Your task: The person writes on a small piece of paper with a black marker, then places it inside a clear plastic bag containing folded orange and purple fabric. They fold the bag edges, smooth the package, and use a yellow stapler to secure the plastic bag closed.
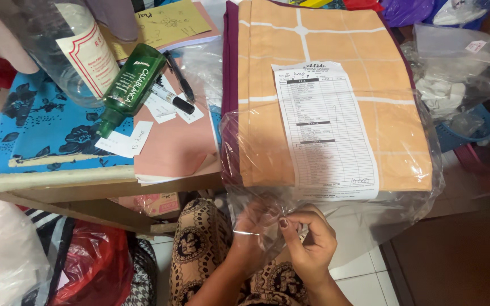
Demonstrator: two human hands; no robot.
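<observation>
A clear plastic bag point(336, 141) lies at the middle, wrapped around folded orange cloth with white lines; its open mouth is bunched low down between the left hand point(252, 226) and the right hand point(308, 243). Inside it, on top of the cloth, sits a white printed form point(327, 130), tall and rectangular, with black rows. On the counter point(41, 141) to the left, a green bottle point(129, 85) lies on its side with a dark green label, touching a clear bottle point(75, 51) with a white, red-bordered label. Small white paper slips point(126, 141) lie beside them, with a yellow sheet point(171, 22) above. More clear bags point(460, 73) sit at right.
</observation>
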